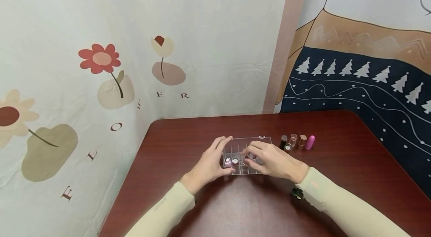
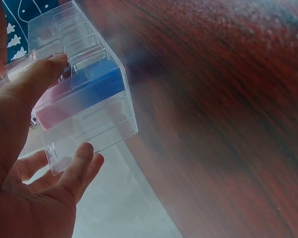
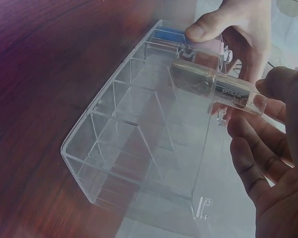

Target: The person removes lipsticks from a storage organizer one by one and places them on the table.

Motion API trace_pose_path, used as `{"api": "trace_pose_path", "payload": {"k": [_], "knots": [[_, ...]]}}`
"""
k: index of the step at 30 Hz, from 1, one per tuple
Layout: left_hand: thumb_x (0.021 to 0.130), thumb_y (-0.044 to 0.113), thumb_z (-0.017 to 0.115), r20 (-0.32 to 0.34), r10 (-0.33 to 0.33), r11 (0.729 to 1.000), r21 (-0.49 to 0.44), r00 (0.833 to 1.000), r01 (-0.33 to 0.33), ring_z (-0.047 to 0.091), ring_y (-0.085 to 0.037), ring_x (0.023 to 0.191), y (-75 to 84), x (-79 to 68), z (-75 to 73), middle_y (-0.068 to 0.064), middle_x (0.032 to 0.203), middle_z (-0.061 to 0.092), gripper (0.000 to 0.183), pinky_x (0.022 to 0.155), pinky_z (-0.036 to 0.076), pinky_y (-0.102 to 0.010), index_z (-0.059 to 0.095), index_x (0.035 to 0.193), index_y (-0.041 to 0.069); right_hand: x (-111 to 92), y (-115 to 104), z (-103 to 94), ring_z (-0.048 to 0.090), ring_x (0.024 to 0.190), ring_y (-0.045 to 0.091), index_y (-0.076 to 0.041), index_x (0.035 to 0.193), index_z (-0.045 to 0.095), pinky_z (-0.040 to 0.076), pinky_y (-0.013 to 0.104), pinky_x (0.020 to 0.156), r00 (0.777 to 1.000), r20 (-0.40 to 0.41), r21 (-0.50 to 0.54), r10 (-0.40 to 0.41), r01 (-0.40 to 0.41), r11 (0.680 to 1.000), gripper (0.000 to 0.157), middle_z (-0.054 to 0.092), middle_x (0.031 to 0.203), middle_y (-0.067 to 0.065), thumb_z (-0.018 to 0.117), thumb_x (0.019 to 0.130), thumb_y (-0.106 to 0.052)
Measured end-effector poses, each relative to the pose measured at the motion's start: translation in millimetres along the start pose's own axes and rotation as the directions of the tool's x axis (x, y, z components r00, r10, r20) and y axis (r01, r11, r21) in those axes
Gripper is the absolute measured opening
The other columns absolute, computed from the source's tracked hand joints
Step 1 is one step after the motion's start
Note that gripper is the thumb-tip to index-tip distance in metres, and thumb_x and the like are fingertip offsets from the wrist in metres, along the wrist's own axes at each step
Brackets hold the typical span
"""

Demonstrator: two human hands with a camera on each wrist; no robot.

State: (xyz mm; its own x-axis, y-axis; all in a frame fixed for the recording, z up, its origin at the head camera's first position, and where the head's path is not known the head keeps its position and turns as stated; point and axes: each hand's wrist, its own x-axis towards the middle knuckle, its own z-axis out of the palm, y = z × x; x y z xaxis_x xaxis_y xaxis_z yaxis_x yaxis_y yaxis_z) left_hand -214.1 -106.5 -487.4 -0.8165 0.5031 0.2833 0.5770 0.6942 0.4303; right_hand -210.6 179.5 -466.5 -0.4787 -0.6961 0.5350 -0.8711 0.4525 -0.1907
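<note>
A clear plastic compartment box (image 1: 237, 147) stands on the table between the hands. My left hand (image 1: 208, 160) grips its left end, thumb on the near side and fingers on the far side. With thumb and fingers my right hand (image 1: 274, 160) pinches a lipstick tube (image 3: 233, 92) with a clear end and dark lettering, held at the box's open side. A pink and blue block-like item (image 2: 102, 87) fills the end compartment by the left thumb. Several compartments farther along show bare dividers (image 3: 126, 124) in the right wrist view.
Right of the box stand a dark tube (image 1: 283, 141), a clear-capped tube (image 1: 293, 140), a brown-gold tube (image 1: 302, 140) and a bright pink tube (image 1: 310, 142). The reddish-brown table (image 1: 188, 136) meets printed cloth walls behind and at the left.
</note>
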Motion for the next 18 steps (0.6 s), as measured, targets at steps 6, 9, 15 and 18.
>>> {"api": "trace_pose_path", "payload": {"k": [6, 9, 15, 18], "knots": [[0.084, 0.028, 0.109, 0.019, -0.008, 1.0, -0.002, 1.0, 0.008, 0.074, -0.022, 0.101, -0.4, -1.0, -0.5, -0.017, 0.171, 0.052, 0.116, 0.103, 0.07, -0.046, 0.043, 0.178, 0.014, -0.8, -1.1, -0.9, 0.076, 0.096, 0.007, -0.011, 0.124, 0.083, 0.068, 0.021, 0.084, 1.0, -0.014, 0.005, -0.001, 0.001, 1.0, 0.027, 0.08, 0.113, -0.001, 0.093, 0.1, -0.014], [0.084, 0.028, 0.109, 0.013, -0.004, 1.0, 0.0, 1.0, 0.004, 0.071, -0.017, 0.097, -0.4, -1.7, -0.5, -0.017, 0.171, 0.053, 0.116, 0.099, 0.07, -0.044, 0.044, 0.178, 0.013, -0.5, -1.3, -1.6, 0.076, 0.096, 0.007, -0.012, 0.124, 0.082, 0.068, 0.021, 0.084, 1.0, -0.023, 0.002, -0.01, 0.01, 1.0, 0.027, 0.08, 0.112, -0.001, 0.093, 0.099, -0.014], [0.083, 0.027, 0.109, 0.016, -0.01, 1.0, -0.014, 1.0, 0.01, 0.072, -0.02, 0.096, -0.9, -1.5, -0.6, -0.016, 0.172, 0.052, 0.116, 0.102, 0.07, -0.046, 0.044, 0.178, 0.015, 1.0, -0.2, -4.8, 0.077, 0.098, 0.009, -0.013, 0.124, 0.082, 0.068, 0.023, 0.085, 0.999, -0.034, -0.007, -0.011, 0.01, 1.0, 0.028, 0.08, 0.114, -0.002, 0.094, 0.098, -0.013], [0.083, 0.027, 0.11, 0.011, -0.007, 1.0, -0.011, 1.0, 0.007, 0.076, -0.027, 0.104, -1.0, -0.8, -0.3, -0.017, 0.171, 0.053, 0.116, 0.106, 0.07, -0.049, 0.045, 0.178, 0.015, 1.6, 0.8, -7.1, 0.076, 0.094, 0.01, -0.014, 0.124, 0.082, 0.066, 0.022, 0.082, 0.999, -0.037, -0.014, -0.014, 0.014, 1.0, 0.029, 0.081, 0.114, -0.001, 0.094, 0.098, -0.013]]}}
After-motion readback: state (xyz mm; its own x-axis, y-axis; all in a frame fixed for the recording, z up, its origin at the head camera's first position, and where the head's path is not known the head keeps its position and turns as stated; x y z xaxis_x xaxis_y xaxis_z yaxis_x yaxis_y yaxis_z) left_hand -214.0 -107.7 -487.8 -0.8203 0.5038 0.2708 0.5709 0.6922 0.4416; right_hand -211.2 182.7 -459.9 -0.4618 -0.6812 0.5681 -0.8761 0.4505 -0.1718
